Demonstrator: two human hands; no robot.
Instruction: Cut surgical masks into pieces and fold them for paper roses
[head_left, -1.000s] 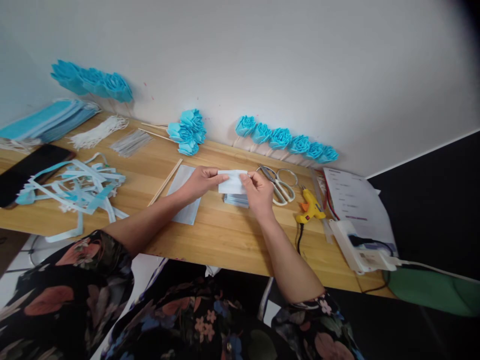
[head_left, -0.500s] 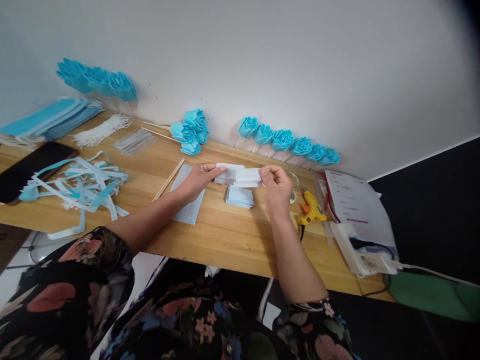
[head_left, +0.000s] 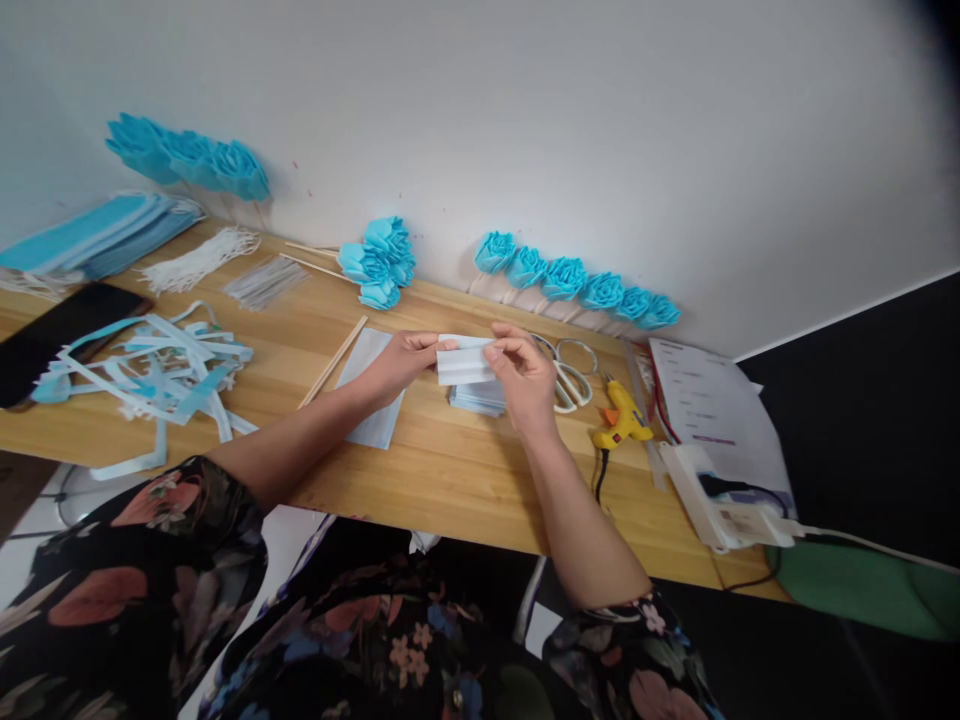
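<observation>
Between my hands is a pale, pleated piece of mask fabric (head_left: pixel 465 365), held up in the air. My left hand (head_left: pixel 401 368) pinches its left end between thumb and fingers. At its right end my right hand (head_left: pixel 525 375) is closed on it, thumb in front. Just below lies a stack of cut fabric pieces (head_left: pixel 478 402), partly covered by the held fabric. A larger pale fabric sheet (head_left: pixel 373 425) lies under my left wrist. Scissors with white handles (head_left: pixel 574 390) rest right of my right hand, partly hidden by it.
A yellow glue gun (head_left: pixel 624 415) and a white power strip (head_left: pixel 720 510) sit to the right. Blue fabric flowers (head_left: pixel 566 280) stand along the wall. To the left are tangled strips (head_left: pixel 187 370), a phone (head_left: pixel 60 340), stacked masks (head_left: pixel 90 235) and wooden sticks (head_left: pixel 334 360).
My right hand has moved left toward my left hand, and the two held fabric pieces now overlap into one. The scissors have come into view behind it.
</observation>
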